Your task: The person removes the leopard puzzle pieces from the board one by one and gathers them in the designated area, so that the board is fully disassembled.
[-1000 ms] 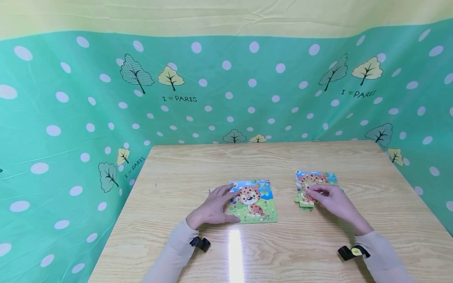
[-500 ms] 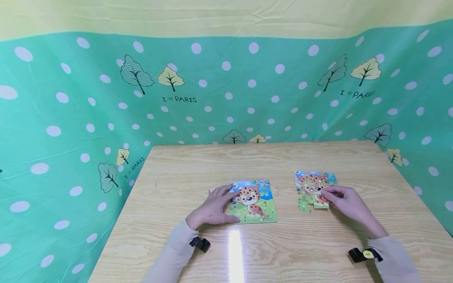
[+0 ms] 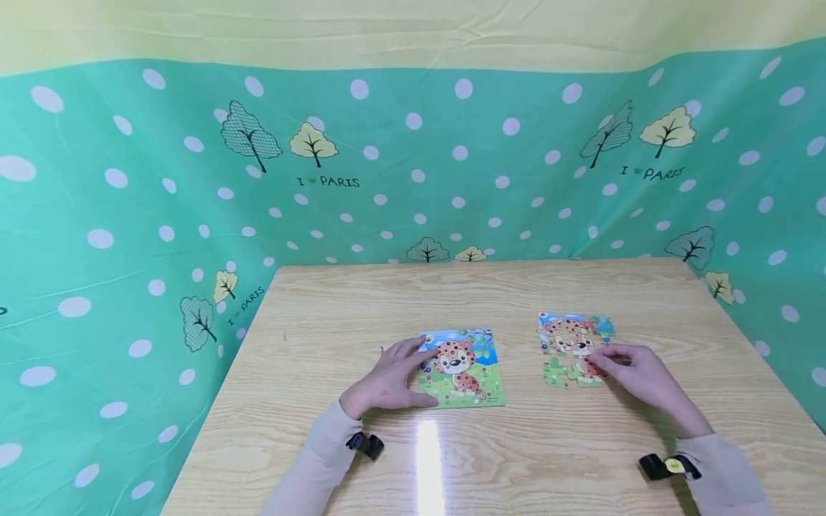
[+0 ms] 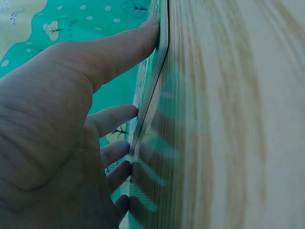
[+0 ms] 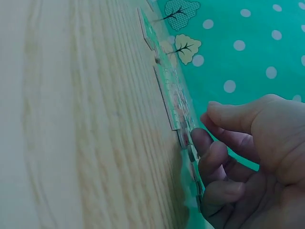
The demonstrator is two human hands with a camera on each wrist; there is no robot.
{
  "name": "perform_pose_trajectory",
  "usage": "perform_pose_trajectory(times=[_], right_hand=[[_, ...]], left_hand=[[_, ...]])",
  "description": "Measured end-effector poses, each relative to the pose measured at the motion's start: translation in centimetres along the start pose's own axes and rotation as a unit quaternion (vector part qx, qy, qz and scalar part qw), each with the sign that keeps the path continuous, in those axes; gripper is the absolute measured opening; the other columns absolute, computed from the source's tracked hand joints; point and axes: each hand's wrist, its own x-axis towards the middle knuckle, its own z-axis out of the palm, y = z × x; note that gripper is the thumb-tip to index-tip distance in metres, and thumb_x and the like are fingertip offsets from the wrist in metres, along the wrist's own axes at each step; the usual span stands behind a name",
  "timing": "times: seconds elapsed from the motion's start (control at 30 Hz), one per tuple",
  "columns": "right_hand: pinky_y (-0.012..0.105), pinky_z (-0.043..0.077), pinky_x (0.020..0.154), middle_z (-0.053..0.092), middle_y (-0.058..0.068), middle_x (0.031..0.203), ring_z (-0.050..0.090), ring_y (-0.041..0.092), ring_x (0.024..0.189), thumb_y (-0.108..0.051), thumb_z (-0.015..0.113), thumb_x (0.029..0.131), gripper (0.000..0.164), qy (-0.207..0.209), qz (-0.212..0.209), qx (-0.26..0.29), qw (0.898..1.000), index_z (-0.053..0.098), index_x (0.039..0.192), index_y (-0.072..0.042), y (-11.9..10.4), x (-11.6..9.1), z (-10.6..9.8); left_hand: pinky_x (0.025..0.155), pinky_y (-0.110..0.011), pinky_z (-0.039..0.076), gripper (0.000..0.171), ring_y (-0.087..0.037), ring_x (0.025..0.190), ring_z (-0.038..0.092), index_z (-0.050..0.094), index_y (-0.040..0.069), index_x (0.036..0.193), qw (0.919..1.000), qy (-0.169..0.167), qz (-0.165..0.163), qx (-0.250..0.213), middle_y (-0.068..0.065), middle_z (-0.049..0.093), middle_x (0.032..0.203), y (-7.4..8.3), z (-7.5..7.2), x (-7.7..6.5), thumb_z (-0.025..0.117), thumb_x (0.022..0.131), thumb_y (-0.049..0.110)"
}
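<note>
A square leopard picture board [image 3: 480,376] lies on the table. Resting across its left side is my left hand [image 3: 390,376], fingers spread, with the thumb [image 4: 143,40] and fingertips at the board in the left wrist view. To the right lies a partly joined leopard puzzle [image 3: 558,326], its lower right part bare of pieces. At that side my right hand [image 3: 635,369] pinches at the right edge of a puzzle piece [image 3: 589,371] with the leopard's body and green grass. In the right wrist view, curled fingers [image 5: 214,160] sit right at the puzzle's surface.
The wooden table [image 3: 361,294] ends at the back against a green polka-dot cloth [image 3: 413,143] with printed trees. A bright light reflection [image 3: 429,466] shows near the front. Each wrist wears a black strap camera [image 3: 654,467].
My right hand has moved right along the puzzle with the piece and lowered it flat beside the lower pieces. My left hand has stayed on the picture board.
</note>
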Motion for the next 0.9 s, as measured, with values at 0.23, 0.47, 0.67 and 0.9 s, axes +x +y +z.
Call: perform_pose_trajectory(times=[0.23, 0.47, 0.67, 0.9], right_hand=[[0.039, 0.050, 0.076, 0.069, 0.022, 0.120, 0.063, 0.040, 0.109, -0.043, 0.061, 0.105, 0.047, -0.002, 0.002, -0.002, 1.000, 0.074, 0.120, 0.000, -0.3, -0.2, -0.4], [0.041, 0.051, 0.080, 0.072, 0.015, 0.114, 0.065, 0.030, 0.101, -0.038, 0.062, 0.105, 0.042, 0.002, -0.013, -0.005, 1.000, 0.074, 0.119, -0.001, -1.5, 0.1, -0.1], [0.031, 0.048, 0.065, 0.071, 0.007, 0.102, 0.059, 0.021, 0.084, -0.035, 0.065, 0.104, 0.038, -0.007, -0.028, 0.012, 1.000, 0.075, 0.117, -0.001, -2.5, 0.4, 0.6], [0.028, 0.050, 0.067, 0.071, 0.005, 0.100, 0.060, 0.019, 0.087, -0.032, 0.068, 0.102, 0.031, -0.014, -0.050, 0.031, 0.998, 0.076, 0.112, -0.004, -3.8, 0.8, 1.9]], left_hand=[[0.121, -0.065, 0.011, 0.092, -0.037, 0.154, 0.015, 0.039, 0.021, 0.161, 1.0000, -0.001, 0.001, 0.000, -0.010, 0.019, 0.170, 0.1, 0.0, 0.0, 0.077, 0.086, 0.059], [0.120, -0.067, 0.010, 0.093, -0.038, 0.154, 0.015, 0.039, 0.021, 0.161, 1.0000, 0.000, 0.002, -0.005, -0.011, 0.019, 0.170, 0.1, -0.1, 0.0, 0.077, 0.085, 0.059], [0.121, -0.066, 0.010, 0.093, -0.037, 0.154, 0.015, 0.039, 0.021, 0.161, 1.0000, 0.000, 0.004, -0.006, -0.011, 0.018, 0.171, 0.1, 0.0, 0.0, 0.077, 0.085, 0.059], [0.121, -0.067, 0.009, 0.092, -0.036, 0.155, 0.015, 0.039, 0.022, 0.161, 1.0000, 0.000, 0.001, -0.005, -0.010, 0.019, 0.171, 0.1, 0.0, 0.0, 0.077, 0.086, 0.059]])
